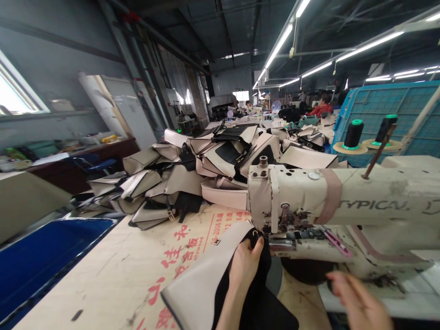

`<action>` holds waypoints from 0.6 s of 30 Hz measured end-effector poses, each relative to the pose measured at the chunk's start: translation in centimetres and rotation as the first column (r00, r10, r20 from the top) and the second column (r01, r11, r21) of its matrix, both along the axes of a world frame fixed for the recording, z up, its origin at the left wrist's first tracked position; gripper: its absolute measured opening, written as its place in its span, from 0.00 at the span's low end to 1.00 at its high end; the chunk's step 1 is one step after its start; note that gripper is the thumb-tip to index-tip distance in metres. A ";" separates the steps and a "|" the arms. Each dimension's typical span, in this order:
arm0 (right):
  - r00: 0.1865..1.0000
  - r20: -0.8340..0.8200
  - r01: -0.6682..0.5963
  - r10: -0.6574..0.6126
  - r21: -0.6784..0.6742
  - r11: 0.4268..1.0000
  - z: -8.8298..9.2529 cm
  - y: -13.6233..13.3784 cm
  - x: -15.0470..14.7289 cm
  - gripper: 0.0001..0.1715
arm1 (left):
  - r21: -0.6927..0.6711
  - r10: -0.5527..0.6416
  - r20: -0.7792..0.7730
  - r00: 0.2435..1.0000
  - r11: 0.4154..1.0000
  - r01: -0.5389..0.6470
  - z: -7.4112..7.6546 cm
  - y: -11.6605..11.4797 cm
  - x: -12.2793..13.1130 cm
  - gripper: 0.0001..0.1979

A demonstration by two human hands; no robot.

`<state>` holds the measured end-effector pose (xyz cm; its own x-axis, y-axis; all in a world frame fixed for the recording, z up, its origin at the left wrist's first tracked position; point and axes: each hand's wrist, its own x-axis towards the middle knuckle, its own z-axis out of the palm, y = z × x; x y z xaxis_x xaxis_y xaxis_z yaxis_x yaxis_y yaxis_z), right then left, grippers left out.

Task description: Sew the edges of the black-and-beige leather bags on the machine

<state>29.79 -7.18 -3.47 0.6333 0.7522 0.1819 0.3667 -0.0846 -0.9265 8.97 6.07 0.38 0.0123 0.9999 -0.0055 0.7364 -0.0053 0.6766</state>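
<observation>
A beige and black bag (202,270) lies on the plywood table, partly under the head of a sewing machine (295,192). My left hand (244,262) grips the bag's black edge close to the needle area, thumb pressed against fingers. A small metal fitting (217,242) shows on the beige panel. The stitching point itself is hidden behind my hand and the machine head. At the lower right, my right hand (360,300) is off the bag, below the machine arm. Motion blurs its fingers, and nothing can be made out in them. Pink thread snips (337,243) rest on the machine bed.
Many similar bags (223,156) are heaped behind the machine. Black thread spools (353,134) stand above it, before a blue mesh crate (388,114). A blue bin (51,261) borders the plywood table (113,270) on the left. A person in red (321,108) sits far back.
</observation>
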 end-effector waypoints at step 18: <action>0.837 -0.487 -0.250 0.248 0.062 0.966 -1.4 9.3 -11.8 0.22 | -0.006 -0.065 0.023 0.998 0.998 0.065 -0.7 3.0 -0.2 0.20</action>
